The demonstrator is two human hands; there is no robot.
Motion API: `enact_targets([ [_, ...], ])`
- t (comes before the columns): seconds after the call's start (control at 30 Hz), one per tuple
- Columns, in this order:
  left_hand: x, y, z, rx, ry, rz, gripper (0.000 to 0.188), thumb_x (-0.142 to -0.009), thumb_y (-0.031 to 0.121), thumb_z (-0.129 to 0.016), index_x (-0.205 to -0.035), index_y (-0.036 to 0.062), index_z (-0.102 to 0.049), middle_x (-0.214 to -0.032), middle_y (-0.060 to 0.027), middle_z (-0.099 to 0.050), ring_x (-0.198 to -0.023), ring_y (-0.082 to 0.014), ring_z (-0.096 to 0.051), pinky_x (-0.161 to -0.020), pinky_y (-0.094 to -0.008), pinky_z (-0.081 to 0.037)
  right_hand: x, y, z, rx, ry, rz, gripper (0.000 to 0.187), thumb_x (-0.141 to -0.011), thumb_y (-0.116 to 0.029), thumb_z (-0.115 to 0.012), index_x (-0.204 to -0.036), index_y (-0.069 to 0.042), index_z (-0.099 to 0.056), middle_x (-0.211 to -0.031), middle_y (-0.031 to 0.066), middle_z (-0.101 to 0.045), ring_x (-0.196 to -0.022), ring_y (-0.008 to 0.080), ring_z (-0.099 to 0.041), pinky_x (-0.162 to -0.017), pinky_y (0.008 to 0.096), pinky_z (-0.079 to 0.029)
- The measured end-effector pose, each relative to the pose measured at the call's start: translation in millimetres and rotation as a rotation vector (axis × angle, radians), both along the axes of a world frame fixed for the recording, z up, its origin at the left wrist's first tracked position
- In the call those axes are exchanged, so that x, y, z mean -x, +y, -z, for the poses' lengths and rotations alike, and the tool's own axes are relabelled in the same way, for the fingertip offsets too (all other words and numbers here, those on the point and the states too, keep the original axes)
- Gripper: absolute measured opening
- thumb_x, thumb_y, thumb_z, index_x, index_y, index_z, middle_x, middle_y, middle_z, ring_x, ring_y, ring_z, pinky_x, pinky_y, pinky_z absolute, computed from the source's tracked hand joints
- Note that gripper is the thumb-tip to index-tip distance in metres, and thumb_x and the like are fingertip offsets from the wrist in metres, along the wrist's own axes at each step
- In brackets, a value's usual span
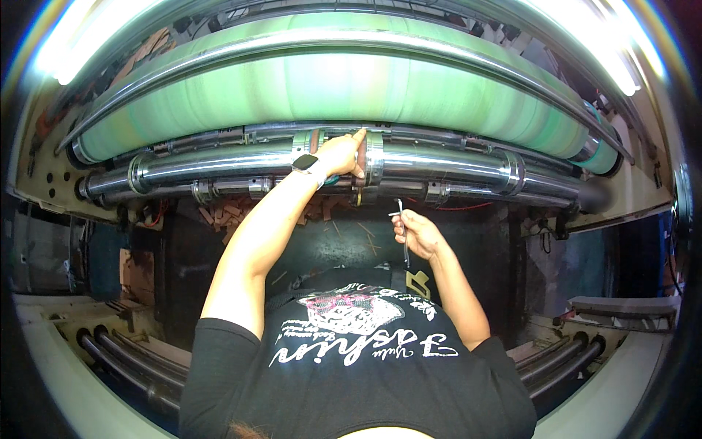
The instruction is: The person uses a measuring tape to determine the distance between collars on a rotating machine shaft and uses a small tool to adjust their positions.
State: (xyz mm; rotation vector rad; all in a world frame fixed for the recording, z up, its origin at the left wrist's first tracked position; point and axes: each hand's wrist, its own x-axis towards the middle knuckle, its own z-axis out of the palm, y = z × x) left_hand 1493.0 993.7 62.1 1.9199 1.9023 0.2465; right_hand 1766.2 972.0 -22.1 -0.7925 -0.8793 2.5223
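Far roller point(329, 88) pale green with faint bands, nearer shaft point(453, 162) shiny silver, tool point(406, 252) on the right silver-grey, scraps point(227, 216) at left brown, near shirt point(351, 399) black with white lettering point(365, 351)

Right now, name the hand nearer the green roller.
Left: the left hand is at the shaft just before the green roller; the right hand is farther back, gripping a tool.

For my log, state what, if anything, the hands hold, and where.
Right hand grips a tool around its middle; left hand lies over the steel roller, grip unclear.
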Motion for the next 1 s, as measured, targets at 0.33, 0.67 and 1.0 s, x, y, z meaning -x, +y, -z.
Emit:
enact_targets([
  [0.33,1,0,-1,0.017,-0.015,0.003,0.103,-0.055,0.023,-0.081,-0.135,-0.0008,-0.022,-0.115,-0.0243,-0.049,-0.106,-0.0362,-0.050,-0.088,-0.0380,-0.041,-24,-43,-11,-0.138,-0.162,0.013,0.018,-0.091,-0.020,-0.048,-0.082,-0.004,-0.049,-0.065,0.0008,-0.047,-0.055,0.0100,-0.044,-0.051,0.0231,-0.039],
  [0.67,2,3,5,-0.047,-0.018,0.037,0.104,-0.052,0.023,-0.081,-0.134,-0.0024,-0.022,-0.109,-0.0262,-0.052,-0.102,-0.0375,-0.052,-0.085,-0.0393,-0.042,56,47,-58,-1.885,-0.526,-0.039,0.011,-0.076,-0.013,-0.059,-0.081,-0.004,-0.057,-0.078,0.0083,-0.054,-0.078,0.0267,-0.055,-0.068,0.0351,-0.044],
  [1.0,5,2,11,-0.063,-0.021,0.026,0.105,-0.052,0.024,-0.082,-0.134,-0.0013,-0.023,-0.107,-0.0250,-0.052,-0.099,-0.0372,-0.053,-0.085,-0.0394,-0.042,75,63,-73,-2.238,-0.489,-0.248,0.006,-0.072,-0.012,-0.054,-0.077,-0.008,-0.055,-0.075,0.0063,-0.052,-0.075,0.0255,-0.055,-0.065,0.0376,-0.045],
])
